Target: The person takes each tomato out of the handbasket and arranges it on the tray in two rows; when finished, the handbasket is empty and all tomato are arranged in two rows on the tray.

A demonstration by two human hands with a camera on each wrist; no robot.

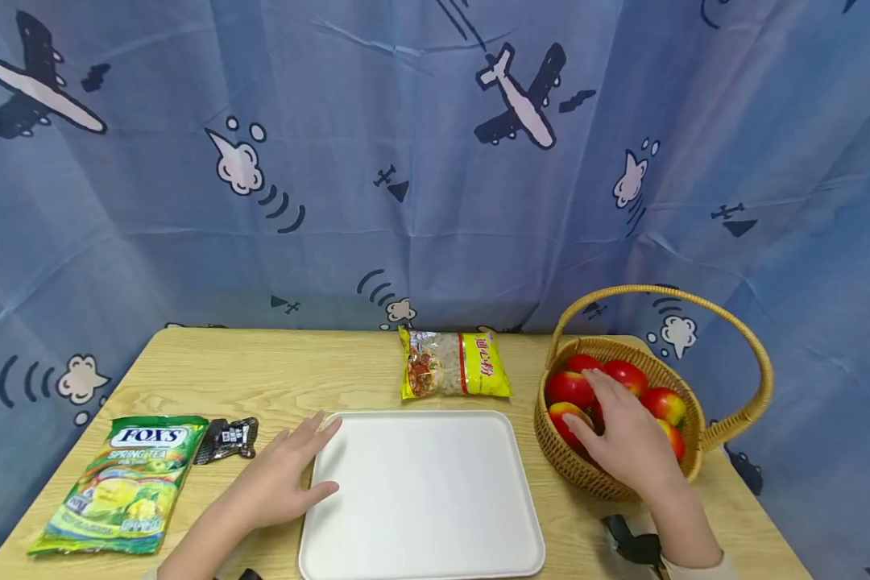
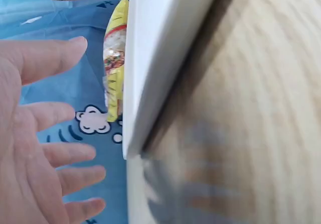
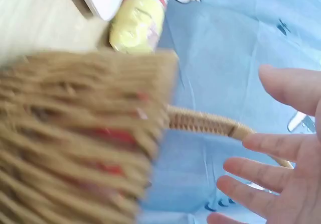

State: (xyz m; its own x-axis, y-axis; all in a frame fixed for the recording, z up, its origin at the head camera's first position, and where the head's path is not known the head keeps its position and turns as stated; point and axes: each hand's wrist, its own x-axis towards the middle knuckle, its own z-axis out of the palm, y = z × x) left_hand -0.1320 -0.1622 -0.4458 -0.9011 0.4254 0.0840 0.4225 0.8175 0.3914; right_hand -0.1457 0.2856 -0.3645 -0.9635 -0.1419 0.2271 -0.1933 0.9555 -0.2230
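Note:
In the head view my right hand [image 1: 631,439] is over a wicker basket [image 1: 576,459] of red and yellow apples [image 1: 569,390]. In the right wrist view its fingers are spread, with nothing between them, above the basket's rim. My left hand [image 1: 279,475] hovers at the left edge of a white rectangular tray [image 1: 420,499], fingers apart and holding nothing. The left wrist view shows that hand [image 2: 45,133] above the level of the tray [image 2: 150,58]. Nothing lies on the tray.
A yellow pasta bag [image 1: 453,364] lies behind the tray. At the left are a green FOX'S candy bag [image 1: 126,487] and a small black packet [image 1: 227,440]. The basket's tall handle [image 1: 757,387] arches up at the right. A blue curtain [image 1: 406,161] hangs behind the wooden table [image 1: 261,362].

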